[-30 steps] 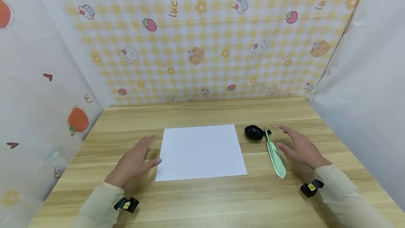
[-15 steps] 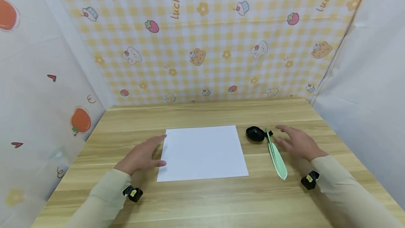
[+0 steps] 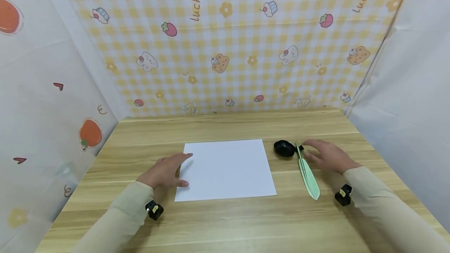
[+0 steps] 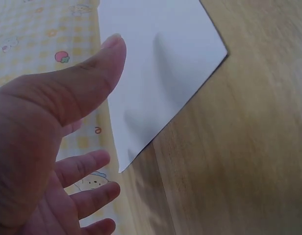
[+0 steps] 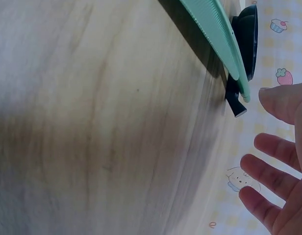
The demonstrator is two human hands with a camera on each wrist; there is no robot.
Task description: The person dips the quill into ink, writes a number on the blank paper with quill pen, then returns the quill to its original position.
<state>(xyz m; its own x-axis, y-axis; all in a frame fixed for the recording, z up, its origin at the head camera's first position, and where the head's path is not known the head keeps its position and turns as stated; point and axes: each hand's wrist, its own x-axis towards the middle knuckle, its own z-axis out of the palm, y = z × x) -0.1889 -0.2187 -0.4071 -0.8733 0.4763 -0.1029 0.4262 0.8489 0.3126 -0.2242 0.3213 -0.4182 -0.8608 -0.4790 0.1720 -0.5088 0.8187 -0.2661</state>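
Note:
A blank white sheet of paper point(image 3: 228, 171) lies flat on the wooden table. My left hand point(image 3: 165, 171) hovers at its left edge, thumb and fingers spread apart and casting a shadow on the sheet in the left wrist view. To the right of the paper is a glossy black rounded object point(image 3: 284, 148) with a short narrow end. Across that end leans a slim mint-green feather-shaped piece point(image 3: 308, 179), ribbed along its side in the right wrist view. My right hand point(image 3: 330, 155) is just right of them, fingers parted, fingertips close to the black end, holding nothing.
Behind the wooden table point(image 3: 225, 221) stands a yellow checked backdrop point(image 3: 239, 42) with cartoon prints. White sheets close off the left and right sides. Each wrist carries a small black camera on a band.
My left hand has moved right and forward, its fingertips now over the paper's left edge. The right hand has shifted left toward the black object and the green piece.

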